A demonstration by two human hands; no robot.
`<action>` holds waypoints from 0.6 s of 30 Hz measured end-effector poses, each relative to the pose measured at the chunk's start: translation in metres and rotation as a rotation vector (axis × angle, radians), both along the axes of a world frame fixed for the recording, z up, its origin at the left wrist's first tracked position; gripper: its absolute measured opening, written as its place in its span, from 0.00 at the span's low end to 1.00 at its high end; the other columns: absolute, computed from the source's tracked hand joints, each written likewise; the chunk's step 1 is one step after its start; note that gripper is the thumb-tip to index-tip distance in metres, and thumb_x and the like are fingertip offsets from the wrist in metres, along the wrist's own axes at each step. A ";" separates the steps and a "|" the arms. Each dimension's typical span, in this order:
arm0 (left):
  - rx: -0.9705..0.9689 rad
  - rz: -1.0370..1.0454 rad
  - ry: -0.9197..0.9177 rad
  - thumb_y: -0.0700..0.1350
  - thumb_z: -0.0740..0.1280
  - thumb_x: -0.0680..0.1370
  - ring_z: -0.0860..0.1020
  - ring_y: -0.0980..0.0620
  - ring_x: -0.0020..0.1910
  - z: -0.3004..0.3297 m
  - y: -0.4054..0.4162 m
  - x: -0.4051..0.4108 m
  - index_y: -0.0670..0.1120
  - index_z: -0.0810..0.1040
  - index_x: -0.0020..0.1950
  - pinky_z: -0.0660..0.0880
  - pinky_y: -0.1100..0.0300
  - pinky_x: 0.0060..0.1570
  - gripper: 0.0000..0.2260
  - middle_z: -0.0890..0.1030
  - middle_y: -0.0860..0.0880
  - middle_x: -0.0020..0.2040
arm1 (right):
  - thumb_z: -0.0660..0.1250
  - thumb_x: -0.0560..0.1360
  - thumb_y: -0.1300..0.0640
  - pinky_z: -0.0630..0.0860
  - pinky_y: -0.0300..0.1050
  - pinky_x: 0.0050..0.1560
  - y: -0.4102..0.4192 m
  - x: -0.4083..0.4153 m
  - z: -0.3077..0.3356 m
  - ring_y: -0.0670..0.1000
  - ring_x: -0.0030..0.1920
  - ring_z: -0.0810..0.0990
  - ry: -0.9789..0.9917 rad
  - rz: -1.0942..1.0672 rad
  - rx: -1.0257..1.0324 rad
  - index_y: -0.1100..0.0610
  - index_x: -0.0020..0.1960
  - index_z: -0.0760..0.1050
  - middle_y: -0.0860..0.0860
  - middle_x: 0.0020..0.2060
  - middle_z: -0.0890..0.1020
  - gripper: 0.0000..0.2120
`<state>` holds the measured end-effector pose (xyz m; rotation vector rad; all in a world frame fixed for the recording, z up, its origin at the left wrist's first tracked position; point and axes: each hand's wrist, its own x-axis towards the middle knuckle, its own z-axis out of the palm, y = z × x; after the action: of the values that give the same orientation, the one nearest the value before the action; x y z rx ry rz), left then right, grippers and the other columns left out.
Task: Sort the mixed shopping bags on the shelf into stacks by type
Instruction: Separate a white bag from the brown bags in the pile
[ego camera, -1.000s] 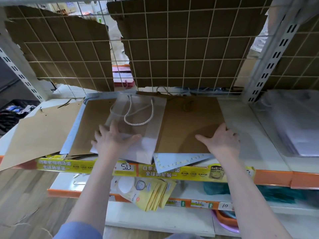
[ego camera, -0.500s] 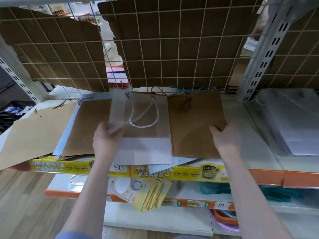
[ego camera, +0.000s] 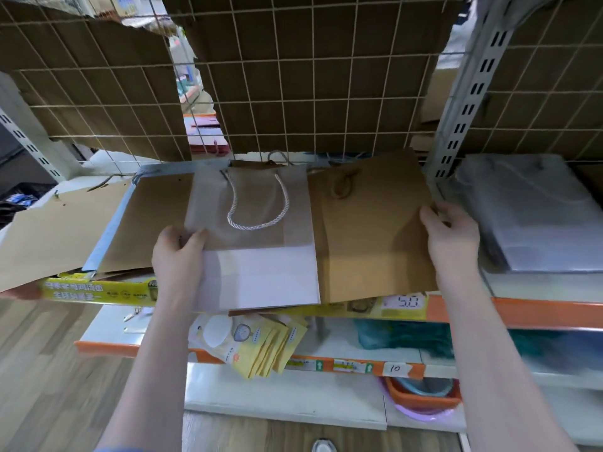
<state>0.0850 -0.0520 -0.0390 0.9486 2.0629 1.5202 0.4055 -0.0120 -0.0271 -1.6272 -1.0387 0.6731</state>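
A translucent frosted bag (ego camera: 257,262) with a white rope handle (ego camera: 257,207) lies on top of brown paper bags on the shelf. My left hand (ego camera: 177,256) grips its left edge, thumb on top. My right hand (ego camera: 452,236) holds the right edge of a brown paper bag (ego camera: 372,236) with a brown cord handle. Another brown bag (ego camera: 153,223) lies to the left over a blue-grey bag edge (ego camera: 107,236). A stack of translucent bags (ego camera: 535,216) sits in the bay to the right.
A wire grid backed with torn cardboard (ego camera: 310,79) closes the rear of the shelf. A grey upright post (ego camera: 463,93) separates the two bays. A loose cardboard sheet (ego camera: 55,230) overhangs at the left. Yellow packets (ego camera: 257,347) hang from the lower shelf.
Both hands went from pressing flat on the bags to gripping their edges. The translucent bag and brown bag have been pulled forward over the shelf's front edge, my right hand shifting to the right edge.
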 end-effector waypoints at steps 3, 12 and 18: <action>0.063 -0.028 -0.029 0.46 0.68 0.73 0.69 0.47 0.38 0.004 -0.014 0.005 0.43 0.73 0.45 0.67 0.54 0.39 0.08 0.73 0.45 0.40 | 0.63 0.77 0.54 0.67 0.44 0.58 -0.021 0.008 0.006 0.55 0.61 0.73 -0.036 -0.017 0.056 0.58 0.63 0.74 0.54 0.58 0.77 0.16; 0.161 -0.162 -0.091 0.42 0.67 0.75 0.67 0.53 0.33 -0.009 -0.065 0.032 0.44 0.74 0.44 0.64 0.59 0.35 0.04 0.71 0.51 0.34 | 0.62 0.78 0.53 0.70 0.50 0.61 -0.107 0.032 0.003 0.50 0.55 0.73 -0.035 -0.121 0.036 0.57 0.60 0.74 0.49 0.52 0.76 0.13; 0.179 -0.208 -0.120 0.40 0.66 0.75 0.66 0.55 0.31 -0.004 -0.092 0.065 0.51 0.70 0.36 0.64 0.66 0.30 0.11 0.70 0.51 0.33 | 0.62 0.78 0.53 0.71 0.48 0.58 -0.150 0.058 0.015 0.50 0.54 0.73 -0.030 -0.145 0.036 0.55 0.59 0.74 0.49 0.52 0.76 0.12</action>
<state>0.1498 -0.1441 -0.0426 1.0719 1.7107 1.6260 0.4633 -0.1620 -0.0120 -1.6675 -0.9391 0.5316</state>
